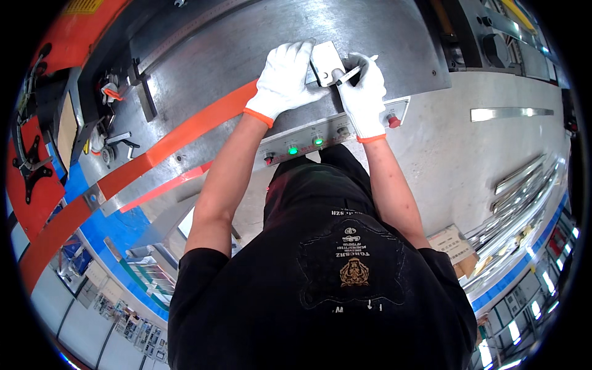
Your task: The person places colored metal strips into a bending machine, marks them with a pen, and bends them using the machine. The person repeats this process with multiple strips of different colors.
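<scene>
Head view: near the front edge of the metal bench [394,49], I see a holed metal plate [325,58]; left hand [283,80] alongside, fingers together, grip unclear; right hand [364,92] pinching a white pen [351,74]; room beyond.

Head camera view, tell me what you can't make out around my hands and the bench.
In the head view:
- Holed metal piece: underside faces away.
- White pen-like tool: partly covered by the right gloved hand.
- Left gloved hand: palm hidden behind its back.
- Control panel: lettering too small.
- Silver tool: cut off by the upper edge.
</scene>
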`<state>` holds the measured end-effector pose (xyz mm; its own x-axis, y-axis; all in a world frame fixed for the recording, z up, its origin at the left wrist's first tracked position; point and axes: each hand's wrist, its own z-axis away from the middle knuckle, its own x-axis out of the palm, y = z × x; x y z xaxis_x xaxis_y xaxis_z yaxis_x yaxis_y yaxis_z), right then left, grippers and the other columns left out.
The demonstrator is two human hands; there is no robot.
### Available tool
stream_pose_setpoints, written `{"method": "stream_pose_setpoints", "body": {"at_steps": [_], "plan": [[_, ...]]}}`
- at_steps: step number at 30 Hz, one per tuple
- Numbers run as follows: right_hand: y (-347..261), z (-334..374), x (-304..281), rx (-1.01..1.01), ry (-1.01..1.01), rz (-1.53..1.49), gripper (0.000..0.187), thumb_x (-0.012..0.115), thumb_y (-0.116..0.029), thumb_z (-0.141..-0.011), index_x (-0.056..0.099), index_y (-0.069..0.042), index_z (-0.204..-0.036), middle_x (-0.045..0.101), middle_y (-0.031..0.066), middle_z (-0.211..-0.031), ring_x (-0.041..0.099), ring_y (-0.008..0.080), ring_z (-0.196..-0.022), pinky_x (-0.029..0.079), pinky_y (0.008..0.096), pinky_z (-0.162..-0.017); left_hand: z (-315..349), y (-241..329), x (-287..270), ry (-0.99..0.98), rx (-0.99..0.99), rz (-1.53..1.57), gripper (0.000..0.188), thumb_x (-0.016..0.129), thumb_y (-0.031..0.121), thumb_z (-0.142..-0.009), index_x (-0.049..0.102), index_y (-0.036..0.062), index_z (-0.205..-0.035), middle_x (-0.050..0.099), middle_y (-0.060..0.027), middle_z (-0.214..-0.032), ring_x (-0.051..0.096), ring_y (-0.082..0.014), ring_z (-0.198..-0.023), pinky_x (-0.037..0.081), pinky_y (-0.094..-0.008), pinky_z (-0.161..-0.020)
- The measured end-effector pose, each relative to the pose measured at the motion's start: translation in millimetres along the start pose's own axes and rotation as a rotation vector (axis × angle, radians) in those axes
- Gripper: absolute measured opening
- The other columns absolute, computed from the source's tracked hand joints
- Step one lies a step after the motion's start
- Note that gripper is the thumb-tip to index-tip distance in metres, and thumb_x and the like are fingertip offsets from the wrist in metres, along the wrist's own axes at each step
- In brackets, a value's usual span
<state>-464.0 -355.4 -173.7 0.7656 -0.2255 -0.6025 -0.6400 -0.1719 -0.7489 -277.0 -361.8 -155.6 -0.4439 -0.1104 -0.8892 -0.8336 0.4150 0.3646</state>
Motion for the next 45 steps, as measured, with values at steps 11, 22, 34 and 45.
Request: {"method": "stream_pose_setpoints", "body": {"at_steps": [11,22,34,45], "plan": [[0,-1,2,0.099,0.005,-0.118,0.045,0.082,-0.024,-0.077,0.064,-0.011,-0.116,0.070,0.0091,-0.100,0.066,0.0298,-0.097,0.051,0.0420,-0.088,35,-10,-16,0.084,0.079,-0.029,0.052,0.079,0.033,-0.071,0.063,0.0123,-0.116,0.060,-0.0112,-0.117,0.057,-0.0315,-0.107,0.045,-0.0450,-0.092],[-46,3,-21,-0.343,-0.067,-0.158,0.020,0.073,-0.005,-0.081,0.071,-0.006,-0.101,0.068,0.0110,-0.082,0.064,0.0253,-0.072,0.052,0.0360,-0.066,38,-15,-6,0.105,0.068,-0.035,0.043,0.077,0.026,-0.075,0.065,0.0124,-0.114,0.061,-0.0071,-0.109,0.058,-0.0287,-0.103,0.047,-0.0430,-0.089],[-43,10,-8,-0.181,-0.141,-0.291,0.023,0.071,-0.003,-0.085,0.067,-0.003,-0.108,0.072,0.0129,-0.096,0.071,0.0233,-0.090,0.055,0.0333,-0.081,36,-14,-8,0.008,-0.050,-0.016,0.056,0.075,0.031,-0.076,0.059,0.0122,-0.126,0.062,-0.0101,-0.113,0.057,-0.0302,-0.109,0.046,-0.0426,-0.094],[-33,1,-37,0.038,-0.005,-0.470,0.024,0.063,-0.002,-0.093,0.062,0.002,-0.117,0.069,0.0118,-0.105,0.066,0.0161,-0.095,0.053,0.0283,-0.086,41,8,-3,0.249,-0.023,-0.134,0.061,0.077,0.041,-0.072,0.059,0.0162,-0.125,0.055,-0.0104,-0.115,0.054,-0.0291,-0.105,0.042,-0.0466,-0.087]]}}
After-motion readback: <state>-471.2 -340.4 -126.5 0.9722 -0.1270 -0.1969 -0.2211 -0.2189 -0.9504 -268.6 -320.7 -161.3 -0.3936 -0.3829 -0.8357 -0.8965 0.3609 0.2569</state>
